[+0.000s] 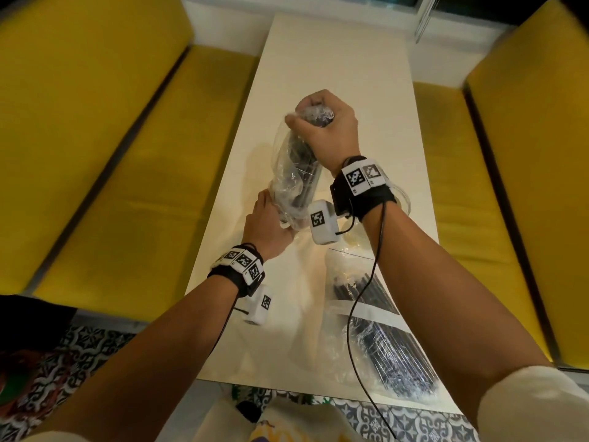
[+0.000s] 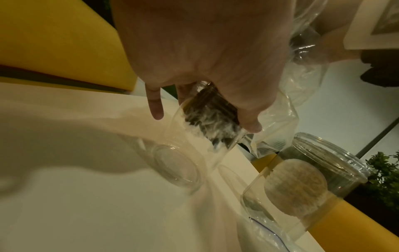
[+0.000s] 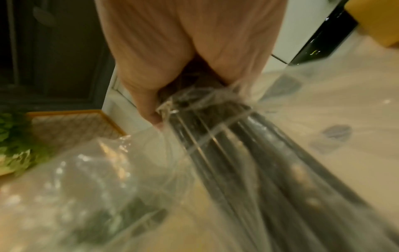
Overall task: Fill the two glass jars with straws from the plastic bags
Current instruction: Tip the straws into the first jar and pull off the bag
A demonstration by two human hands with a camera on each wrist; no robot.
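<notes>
My right hand [image 1: 322, 122] grips the top of a bundle of black straws [image 1: 306, 173] through a clear plastic bag [image 1: 282, 161] and holds it upright over the table. In the right wrist view the same hand [image 3: 172, 51] squeezes the bag-wrapped straws [image 3: 226, 136]. My left hand [image 1: 264, 224] holds a tilted glass jar [image 2: 179, 163] at the bundle's lower end, thumb on one side and fingers on the other. Straw ends [image 2: 207, 119] and crumpled bag sit inside the jar's mouth. The second jar [image 2: 313, 170] stands upright beside it.
A second clear bag of black straws [image 1: 376, 330] lies flat on the white table [image 1: 334, 59] near the front edge, under my right forearm. Yellow cushioned benches [image 1: 111, 154] run along both long sides. A black cable [image 1: 360, 298] hangs from my right wrist across that bag.
</notes>
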